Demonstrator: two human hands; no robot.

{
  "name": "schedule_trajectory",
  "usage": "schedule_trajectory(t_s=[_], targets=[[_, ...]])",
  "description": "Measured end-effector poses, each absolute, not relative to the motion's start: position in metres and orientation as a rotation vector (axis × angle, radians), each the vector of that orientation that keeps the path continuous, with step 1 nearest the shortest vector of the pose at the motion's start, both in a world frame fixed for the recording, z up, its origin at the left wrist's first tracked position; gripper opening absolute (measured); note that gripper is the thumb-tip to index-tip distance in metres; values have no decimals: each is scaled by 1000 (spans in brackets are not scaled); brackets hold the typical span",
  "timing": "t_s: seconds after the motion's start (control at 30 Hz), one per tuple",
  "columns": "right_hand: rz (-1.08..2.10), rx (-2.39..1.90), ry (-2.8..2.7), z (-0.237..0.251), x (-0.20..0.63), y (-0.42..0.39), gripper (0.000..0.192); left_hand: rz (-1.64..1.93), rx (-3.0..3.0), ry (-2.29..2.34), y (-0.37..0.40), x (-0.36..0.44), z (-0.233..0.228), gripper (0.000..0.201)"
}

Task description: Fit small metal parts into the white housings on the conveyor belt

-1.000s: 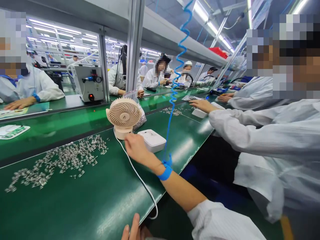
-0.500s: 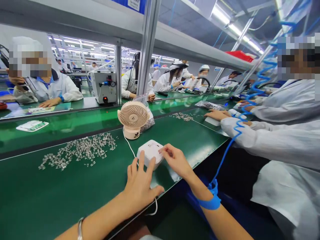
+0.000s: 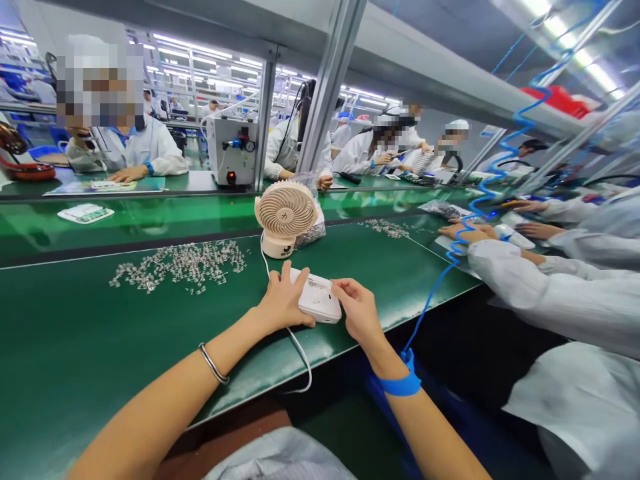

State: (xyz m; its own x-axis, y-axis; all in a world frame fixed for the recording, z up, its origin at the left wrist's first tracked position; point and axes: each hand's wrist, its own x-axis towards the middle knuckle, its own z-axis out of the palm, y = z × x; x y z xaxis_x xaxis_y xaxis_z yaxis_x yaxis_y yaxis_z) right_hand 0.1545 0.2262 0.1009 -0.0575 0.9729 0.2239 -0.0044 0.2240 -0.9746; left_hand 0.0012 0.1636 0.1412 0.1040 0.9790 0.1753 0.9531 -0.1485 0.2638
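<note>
Brightly lit by overhead strip lights (image 3: 575,40) far right, glare on the green bench (image 3: 100,347), wide-angle bending at edges, slight blur.

Smooth white plastic box (image 3: 319,298) rests on a glossy green mat (image 3: 125,347).

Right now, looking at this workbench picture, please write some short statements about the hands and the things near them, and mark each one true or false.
1. Both hands hold the white box. True: the left hand is on its left side, the right hand on its right.
2. The small fan lies flat on the green mat. False: it stands upright, behind the box.
3. The right wrist wears a blue wrist strap. True.
4. The small metal parts are heaped to the right of the fan. False: this scatter lies to its left.
</note>
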Motion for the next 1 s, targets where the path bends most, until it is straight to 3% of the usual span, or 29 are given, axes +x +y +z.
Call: schedule_trajectory(t_s=[0.3, 0.47, 0.77, 1.0], targets=[[1020, -784, -1595, 131, 137, 200, 21, 513, 2511, 2067, 118, -27, 170, 77], [1081, -563, -1900, 147, 105, 179, 12, 554, 2333, 2292, 54, -50, 178, 76], [1140, -270, -2357, 133, 50, 138, 16, 458, 1924, 2526, -23, -64, 147, 72], [978, -274, -2398, 127, 53, 138, 15, 479, 2108, 2804, -28, -30, 124, 50]])
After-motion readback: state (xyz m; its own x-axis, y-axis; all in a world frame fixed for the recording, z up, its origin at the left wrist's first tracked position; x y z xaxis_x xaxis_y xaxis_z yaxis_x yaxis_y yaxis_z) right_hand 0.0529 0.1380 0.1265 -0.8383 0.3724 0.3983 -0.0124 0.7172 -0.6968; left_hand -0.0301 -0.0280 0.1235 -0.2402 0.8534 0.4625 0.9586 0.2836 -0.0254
